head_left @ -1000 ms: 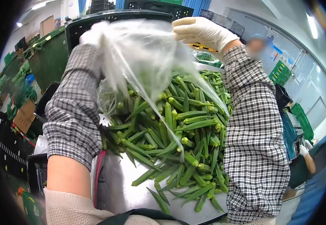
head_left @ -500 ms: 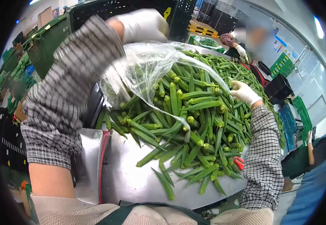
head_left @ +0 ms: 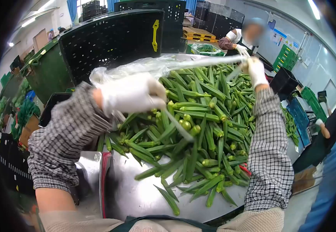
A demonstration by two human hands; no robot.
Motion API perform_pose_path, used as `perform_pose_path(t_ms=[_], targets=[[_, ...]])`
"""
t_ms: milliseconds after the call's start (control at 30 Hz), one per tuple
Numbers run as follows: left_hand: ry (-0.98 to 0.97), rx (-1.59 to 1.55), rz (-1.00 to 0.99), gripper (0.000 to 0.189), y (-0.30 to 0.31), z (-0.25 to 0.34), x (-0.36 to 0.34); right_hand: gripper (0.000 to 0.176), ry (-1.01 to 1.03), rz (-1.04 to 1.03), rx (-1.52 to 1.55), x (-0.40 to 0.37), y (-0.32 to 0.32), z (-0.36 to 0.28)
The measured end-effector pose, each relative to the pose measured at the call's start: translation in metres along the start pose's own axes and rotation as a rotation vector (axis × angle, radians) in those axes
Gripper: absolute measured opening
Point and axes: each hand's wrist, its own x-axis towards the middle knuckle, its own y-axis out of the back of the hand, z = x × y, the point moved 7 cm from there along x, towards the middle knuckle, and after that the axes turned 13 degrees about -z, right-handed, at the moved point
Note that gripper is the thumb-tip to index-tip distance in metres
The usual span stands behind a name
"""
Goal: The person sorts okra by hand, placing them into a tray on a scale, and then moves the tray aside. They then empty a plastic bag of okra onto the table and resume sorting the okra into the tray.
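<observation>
A large heap of green okra covers the metal table. Across its far side lies a clear plastic bag, one edge pulled into a taut strip. My right hand, in a white glove, pinches the end of that strip above the heap's right side. Over the left part of the okra is my left hand, also gloved and slightly blurred. Its fingers are pinched together on a piece of the plastic, whose loose end hangs down over the pods.
A bare strip of metal tabletop shows in front. Behind stand a black perforated crate and a green bin. Something red lies beside the okra near my right sleeve. A co-worker with gloved hands stands across the table.
My left hand has come down and nearer, from above the bag to over the okra. My right hand has moved up and away, and the bag's edge is now stretched to it.
</observation>
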Motion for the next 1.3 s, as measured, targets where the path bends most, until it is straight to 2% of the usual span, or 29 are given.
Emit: perform_pose_path(t_ms=[33, 67, 133, 167, 200, 233, 300, 367, 433, 500, 567, 600, 633, 700, 767, 800, 867, 900, 967, 1000, 1033, 1067, 1100, 1133, 1167, 1200, 1233, 1267, 1300], targets=[[0.004, 0.057, 0.047, 0.015, 0.017, -0.009, -0.002, 0.026, -0.024, 0.006, 0.151, 0.008, -0.008, -0.025], [0.334, -0.263, -0.028, 0.015, 0.026, -0.031, -0.009, 0.034, 0.057, -0.033, 0.004, 0.011, -0.020, -0.058], [0.206, 0.017, 0.175, 0.016, 0.055, -0.052, -0.019, 0.051, 0.125, -0.109, -0.190, 0.033, -0.039, -0.070], [0.274, 0.081, 0.210, 0.014, 0.060, -0.071, -0.026, 0.059, 0.117, -0.141, -0.238, 0.045, -0.045, -0.062], [0.293, 0.086, 0.250, 0.015, 0.065, -0.085, -0.034, 0.068, 0.020, -0.194, -0.101, 0.022, -0.054, -0.071], [0.357, 0.048, 0.254, 0.016, 0.065, -0.095, -0.044, 0.066, -0.034, -0.275, -0.041, 0.013, -0.057, -0.066], [0.322, 0.044, 0.279, 0.016, 0.058, -0.134, -0.062, 0.063, -0.061, -0.361, -0.124, -0.016, -0.054, -0.064], [0.519, -0.073, 0.385, 0.015, 0.057, -0.128, -0.083, 0.050, -0.150, -0.400, -0.089, -0.058, -0.041, -0.063], [0.534, -0.148, 0.457, 0.015, 0.067, -0.132, -0.102, 0.048, -0.204, -0.409, -0.140, -0.093, -0.014, -0.054], [0.464, -0.070, 0.532, 0.015, 0.088, -0.132, -0.117, 0.045, -0.268, -0.416, -0.125, -0.128, 0.015, -0.050], [0.528, -0.055, 0.640, 0.015, 0.103, -0.139, -0.138, 0.042, -0.316, -0.371, -0.139, -0.161, 0.045, -0.045], [0.393, 0.214, 0.682, 0.014, 0.113, -0.176, -0.154, 0.042, -0.312, -0.358, -0.121, -0.178, 0.056, -0.042], [0.608, 0.078, 0.638, 0.015, 0.106, -0.203, -0.170, 0.042, -0.314, -0.346, -0.102, -0.197, 0.067, -0.039], [0.892, -0.296, 0.427, 0.017, 0.060, -0.228, -0.180, 0.041, -0.343, -0.347, -0.041, -0.238, 0.071, -0.039], [0.927, -0.374, 0.454, 0.024, 0.045, -0.208, -0.189, 0.036, -0.404, -0.384, -0.091, -0.284, 0.062, -0.048], [0.912, -0.406, 0.578, 0.030, 0.051, -0.199, -0.200, 0.035, -0.401, -0.414, -0.092, -0.305, 0.056, -0.047], [0.699, -0.492, 0.909, 0.030, 0.083, -0.220, -0.226, 0.031, -0.428, -0.515, -0.129, -0.348, 0.034, -0.035], [0.663, -0.383, 1.017, 0.025, 0.100, -0.186, -0.228, 0.029, -0.453, -0.585, -0.166, -0.368, 0.021, -0.030], [0.482, -0.434, 1.207, 0.032, 0.129, -0.137, -0.225, 0.025, -0.227, -0.655, -0.426, -0.401, -0.008, -0.030], [0.438, -0.512, 1.213, 0.030, 0.131, -0.099, -0.214, 0.026, -0.272, -0.664, -0.443, -0.416, -0.019, -0.020], [0.265, -0.417, 1.222, 0.030, 0.133, -0.062, -0.204, 0.027, -0.313, -0.672, -0.458, -0.429, -0.030, -0.014], [0.094, -0.317, 1.226, 0.030, 0.132, -0.023, -0.193, 0.026, -0.326, -0.692, -0.644, -0.440, -0.040, -0.015], [-0.016, -0.665, 1.353, 0.030, 0.115, 0.018, -0.180, 0.025, -0.338, -0.699, -0.835, -0.449, -0.046, -0.015], [-0.130, -0.789, 1.285, 0.022, 0.095, 0.067, -0.172, 0.022, -0.397, -0.726, -0.846, -0.458, -0.051, -0.001], [-0.203, -0.798, 1.238, 0.030, 0.083, 0.071, -0.162, 0.022, -0.356, -0.651, -0.819, -0.463, -0.051, 0.006], [-0.328, -0.821, 1.183, 0.030, 0.047, 0.104, -0.150, 0.024, -0.325, -0.602, -0.834, -0.467, -0.049, 0.008], [-0.371, -0.752, 1.049, 0.032, 0.013, 0.140, -0.143, 0.025, -0.293, -0.552, -0.843, -0.470, -0.046, 0.006], [-0.438, -0.821, 1.066, 0.030, -0.026, 0.161, -0.141, 0.025, -0.306, -0.526, -0.777, -0.475, -0.039, 0.005], [-0.409, -0.962, 0.944, 0.025, -0.068, 0.174, -0.136, 0.025, -0.319, -0.501, -0.706, -0.480, -0.031, 0.005]])
